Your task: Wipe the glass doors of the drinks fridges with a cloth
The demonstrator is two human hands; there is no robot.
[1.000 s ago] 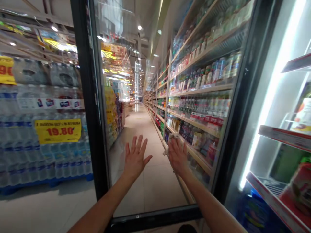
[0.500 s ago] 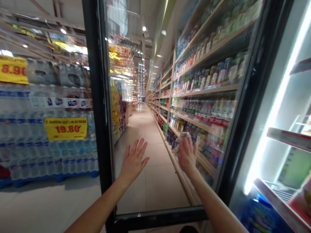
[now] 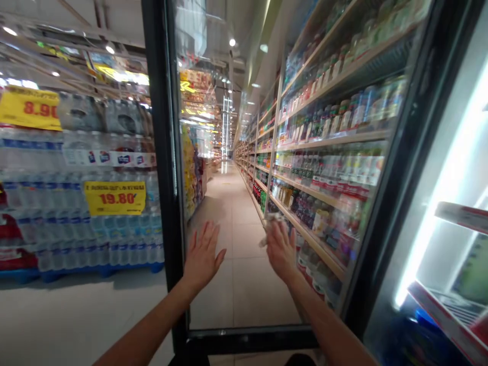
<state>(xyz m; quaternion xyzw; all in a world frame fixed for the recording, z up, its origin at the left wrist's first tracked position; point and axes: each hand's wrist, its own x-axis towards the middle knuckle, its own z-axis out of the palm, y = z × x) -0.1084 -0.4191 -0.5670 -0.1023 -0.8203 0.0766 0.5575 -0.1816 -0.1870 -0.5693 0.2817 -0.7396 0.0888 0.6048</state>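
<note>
An open glass cooler door [image 3: 244, 127] with a black frame stands straight ahead of me. My left hand [image 3: 202, 256] lies flat on the glass near its left frame, fingers spread. My right hand [image 3: 281, 250] presses a crumpled pale cloth [image 3: 271, 222] against the lower middle of the glass. Through the pane I see the aisle floor and long shelves of bottles.
The lit cooler interior [image 3: 453, 244] with shelves is at the right. Stacked packs of water bottles [image 3: 76, 203] with yellow price signs [image 3: 115, 197] stand at the left. The door's black bottom rail [image 3: 251, 338] is just below my forearms.
The right hand with the cloth has slid leftward on the glass after shifting right. The left hand stays flat on the glass; my view has drifted.
</note>
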